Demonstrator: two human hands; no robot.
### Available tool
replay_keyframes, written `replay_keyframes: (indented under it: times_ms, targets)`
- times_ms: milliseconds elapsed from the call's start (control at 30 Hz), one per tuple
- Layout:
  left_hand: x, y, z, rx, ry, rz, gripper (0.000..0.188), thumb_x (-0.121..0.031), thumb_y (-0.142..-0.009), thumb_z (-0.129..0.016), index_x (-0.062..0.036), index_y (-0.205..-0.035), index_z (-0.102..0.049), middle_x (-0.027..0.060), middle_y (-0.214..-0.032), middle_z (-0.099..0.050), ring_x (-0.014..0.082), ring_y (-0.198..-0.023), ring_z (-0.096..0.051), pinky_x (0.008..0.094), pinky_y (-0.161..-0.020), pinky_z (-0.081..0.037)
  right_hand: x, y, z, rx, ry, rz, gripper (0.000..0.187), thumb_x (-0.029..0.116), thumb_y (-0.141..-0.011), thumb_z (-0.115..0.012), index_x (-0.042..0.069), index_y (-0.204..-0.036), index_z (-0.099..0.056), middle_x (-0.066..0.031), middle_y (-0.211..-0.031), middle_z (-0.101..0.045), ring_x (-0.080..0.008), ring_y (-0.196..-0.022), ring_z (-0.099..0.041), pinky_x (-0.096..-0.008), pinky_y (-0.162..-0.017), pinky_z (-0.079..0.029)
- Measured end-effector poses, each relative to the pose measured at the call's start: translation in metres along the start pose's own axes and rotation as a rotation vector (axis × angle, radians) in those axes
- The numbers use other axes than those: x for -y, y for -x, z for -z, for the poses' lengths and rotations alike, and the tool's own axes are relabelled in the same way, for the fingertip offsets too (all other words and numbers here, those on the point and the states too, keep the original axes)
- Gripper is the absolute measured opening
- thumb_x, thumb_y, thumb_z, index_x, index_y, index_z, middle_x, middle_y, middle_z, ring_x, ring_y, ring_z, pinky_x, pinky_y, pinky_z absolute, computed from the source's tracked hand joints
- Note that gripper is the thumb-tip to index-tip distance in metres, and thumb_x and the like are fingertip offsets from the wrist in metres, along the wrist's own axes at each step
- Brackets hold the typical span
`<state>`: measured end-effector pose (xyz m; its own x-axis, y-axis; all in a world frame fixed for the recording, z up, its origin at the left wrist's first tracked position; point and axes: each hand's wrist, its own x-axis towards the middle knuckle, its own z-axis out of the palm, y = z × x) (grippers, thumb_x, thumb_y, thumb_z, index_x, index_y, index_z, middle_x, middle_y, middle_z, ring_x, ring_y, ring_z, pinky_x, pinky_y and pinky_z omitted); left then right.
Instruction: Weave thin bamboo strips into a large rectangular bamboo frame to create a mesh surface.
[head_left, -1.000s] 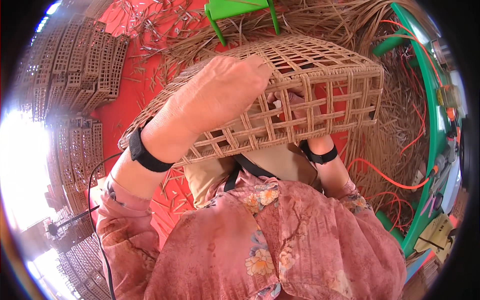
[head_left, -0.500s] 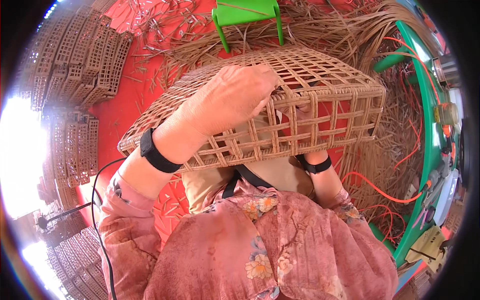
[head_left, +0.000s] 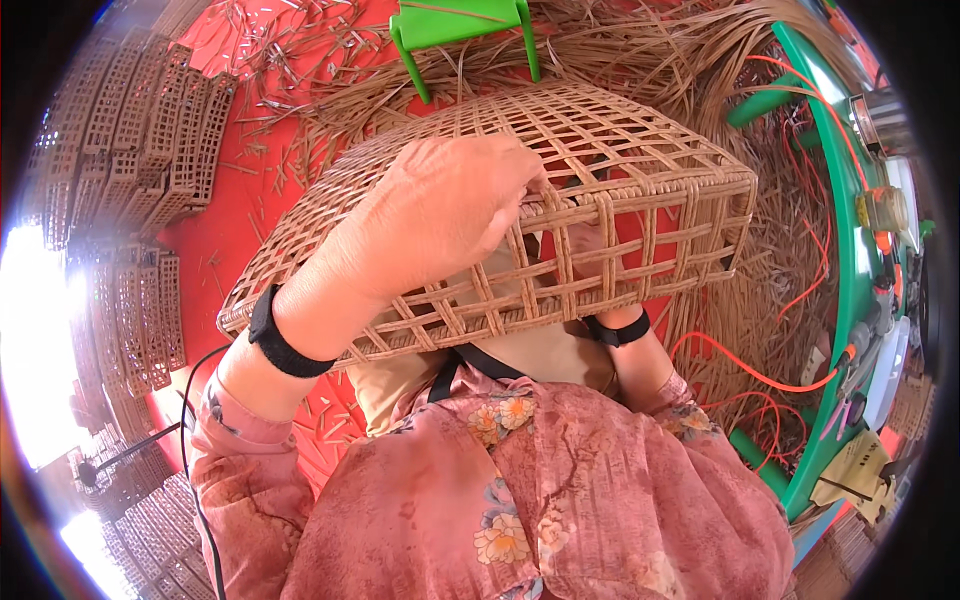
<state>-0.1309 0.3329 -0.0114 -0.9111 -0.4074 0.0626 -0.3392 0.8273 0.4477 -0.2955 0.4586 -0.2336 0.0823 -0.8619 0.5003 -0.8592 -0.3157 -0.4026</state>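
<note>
An open-lattice woven basket (head_left: pixel 640 205), brown and rectangular, rests tilted across my lap. My left hand (head_left: pixel 450 205) reaches over it from the left, its fingers curled closed on the basket's bound edge. Just under those fingertips the right hand (head_left: pixel 597 245) shows in pieces through the openings; it is inside the basket, and the lattice hides most of its fingers. Both wrists wear black bands. Whether a loose strip is pinched between the hands is too hidden to tell.
Stacks of similar woven pieces (head_left: pixel 130 130) stand at the left. A green stool (head_left: pixel 462 22) is ahead, among loose brown strips (head_left: pixel 660 60) on the red floor (head_left: pixel 215 240). At the right, a green table (head_left: pixel 845 300) carries a jar (head_left: pixel 882 210) and tools; an orange hose (head_left: pixel 735 365) loops beside it.
The whole view has shifted a little, so basket and stool appear farther left. My left hand keeps its place on the edge; the right hand shows slightly more through the gaps.
</note>
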Motion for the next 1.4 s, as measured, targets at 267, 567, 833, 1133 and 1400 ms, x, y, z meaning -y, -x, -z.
replay_keyframes:
  times_ms: [267,567,833,1133,1400]
  targets:
    - [-0.003,-0.033,0.005,0.163,0.064,0.021,0.02,-0.017,-0.088,-0.055,-0.0026,-0.098,-0.065,0.0153,-0.09,-0.06,0.0339,-0.09,-0.059,0.0424,-0.078,-0.048,0.007,0.0,0.012,0.066,-0.744,-0.368,0.034,0.017,-0.087,-0.061,0.006,-0.119,-0.057,-0.0116,-0.109,-0.06,-0.0269,-0.099,-0.056,-0.0378,-0.087,-0.046]
    - [0.026,-0.058,0.006,0.565,0.476,0.066,0.027,-0.025,-0.088,-0.064,0.0006,-0.096,-0.065,0.0058,-0.084,-0.059,0.0146,-0.079,-0.056,0.0295,-0.072,-0.047,0.018,-0.019,0.022,0.006,-1.235,-0.728,0.021,0.019,-0.096,-0.06,0.004,-0.11,-0.059,-0.0006,-0.103,-0.057,-0.0151,-0.094,-0.051,-0.0308,-0.086,-0.045]
    - [0.032,-0.042,0.009,0.533,0.78,0.306,0.025,-0.017,-0.087,-0.064,0.001,-0.105,-0.065,0.0011,-0.088,-0.06,0.0087,-0.08,-0.054,0.026,-0.072,-0.047,0.006,-0.005,0.013,0.062,-0.891,-0.485,0.02,0.017,-0.096,-0.06,0.002,-0.109,-0.059,-0.0019,-0.101,-0.059,-0.0155,-0.092,-0.053,-0.0318,-0.085,-0.046]
    - [0.036,-0.018,0.01,0.353,0.539,0.158,0.019,-0.011,-0.085,-0.063,-0.0008,-0.102,-0.066,0.0043,-0.095,-0.062,0.0143,-0.089,-0.059,0.0294,-0.079,-0.048,0.017,-0.01,0.03,0.186,-0.811,-0.454,0.038,0.014,-0.089,-0.055,0.004,-0.126,-0.057,-0.0134,-0.113,-0.064,-0.0302,-0.11,-0.058,-0.0409,-0.1,-0.042]
    - [0.028,-0.013,0.014,0.32,0.365,0.061,0.017,-0.013,-0.086,-0.062,0.001,-0.096,-0.066,0.01,-0.087,-0.063,0.0211,-0.084,-0.062,0.0324,-0.076,-0.049,0.01,-0.007,0.03,0.188,-0.692,-0.343,0.038,0.013,-0.089,-0.054,0.006,-0.127,-0.058,-0.012,-0.119,-0.063,-0.0297,-0.115,-0.056,-0.0411,-0.103,-0.041]
